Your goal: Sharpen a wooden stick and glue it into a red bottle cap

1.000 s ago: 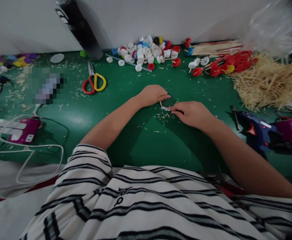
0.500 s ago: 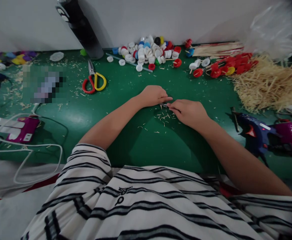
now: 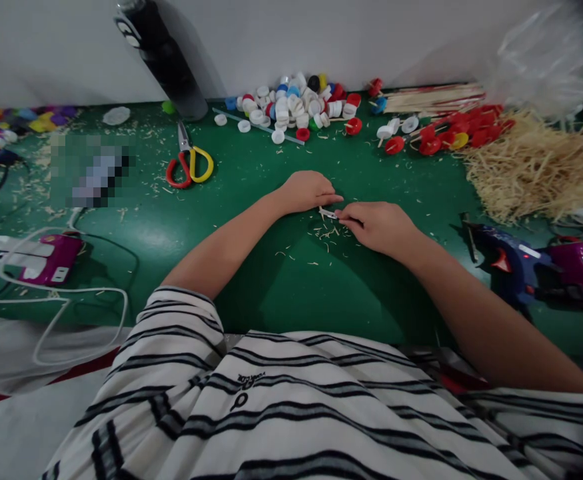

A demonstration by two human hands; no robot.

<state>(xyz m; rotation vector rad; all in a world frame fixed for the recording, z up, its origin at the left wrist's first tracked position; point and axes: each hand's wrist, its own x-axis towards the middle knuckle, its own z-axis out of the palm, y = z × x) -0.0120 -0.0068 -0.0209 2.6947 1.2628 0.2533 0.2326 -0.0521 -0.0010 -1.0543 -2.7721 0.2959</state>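
Observation:
My left hand (image 3: 308, 191) is closed, its fingers pressed together and pointing right; whatever it pinches is hidden beneath the fingers. My right hand (image 3: 378, 227) faces it, thumb and fingers closed on the end of a small silver blade-like tool (image 3: 328, 213). The tool's free end reaches left, just below my left fingertips. Whether it touches anything there is too small to tell. Thin pale wood shavings (image 3: 328, 232) lie scattered on the green tabletop (image 3: 291, 293) under both hands.
At the back are bottle caps (image 3: 296, 107), thin sticks (image 3: 431, 99) and a black bottle (image 3: 166, 63). Scissors (image 3: 191, 163) lie to the left, near a purple power block (image 3: 61, 259) with cables. To the right are wood strands (image 3: 536, 167) and a blue glue gun (image 3: 514, 260).
My right hand has drawn back slightly to the right, and more of the silver tool shows between the hands. My left hand has barely moved.

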